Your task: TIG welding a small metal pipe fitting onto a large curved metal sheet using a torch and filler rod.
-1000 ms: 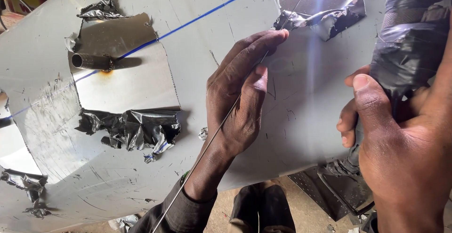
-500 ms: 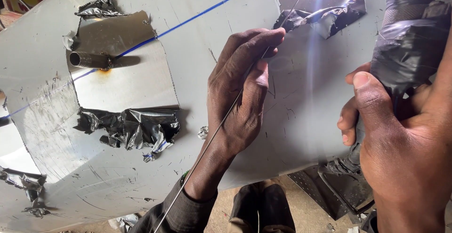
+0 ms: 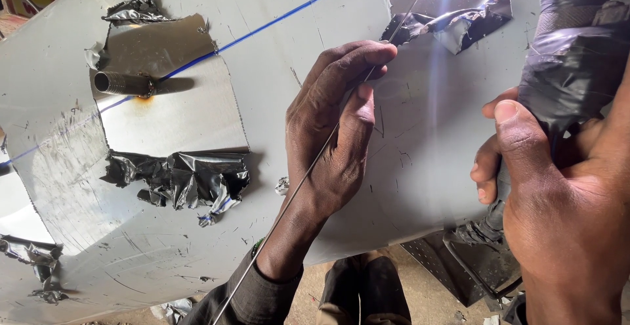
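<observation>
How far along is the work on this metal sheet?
Done: film is peeled off one patch, baring shiny metal around a short pipe stub. In hand: left hand pinches a thin rod against the sheet; right hand grips a wrapped tool. Left: most film remains.

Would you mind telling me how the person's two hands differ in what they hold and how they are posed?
The left hand pinches a thin metal rod between fingertips and thumb, resting flat on the grey metal sheet; the right hand wraps around a thick black-wrapped tool. The left hand sits mid-sheet; the right hand is at the sheet's right edge. Both are bare.
</observation>
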